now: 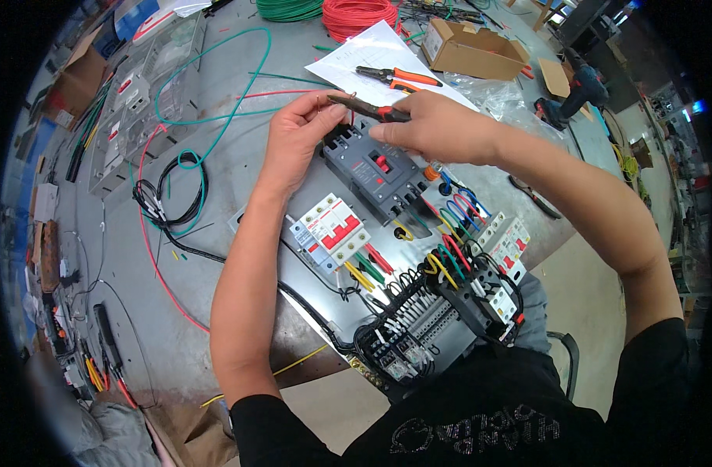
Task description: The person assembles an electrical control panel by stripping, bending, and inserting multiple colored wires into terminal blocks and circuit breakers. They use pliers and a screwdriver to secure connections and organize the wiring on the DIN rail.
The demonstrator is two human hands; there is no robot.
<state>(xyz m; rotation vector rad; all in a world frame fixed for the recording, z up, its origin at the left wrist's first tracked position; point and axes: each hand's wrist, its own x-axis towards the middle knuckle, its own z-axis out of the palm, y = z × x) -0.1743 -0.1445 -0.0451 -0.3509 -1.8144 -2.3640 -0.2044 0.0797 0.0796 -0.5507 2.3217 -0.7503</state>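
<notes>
My right hand (441, 128) is closed around dark-jawed pliers (364, 107) with red and black handles. Their tip points left, reaching the fingertips of my left hand (298, 136). That hand is pinched on a thin wire end, mostly hidden by the fingers. A red wire (274, 93) and a green wire (247, 113) run up to it from the left. Just below both hands lies a large grey circuit breaker (375, 171) with a red toggle, mounted on a metal plate (294, 272). Nearer me on the plate is a white breaker (333, 231) with red levers.
Bundled wires lead to a terminal strip (430, 327) and small breakers (508, 245) near my lap. Beyond are wire strippers (399, 78) on paper, a cardboard box (473, 50), red wire coils (360, 19) and a cordless drill (578, 93). Clear enclosures (142, 117) stand left.
</notes>
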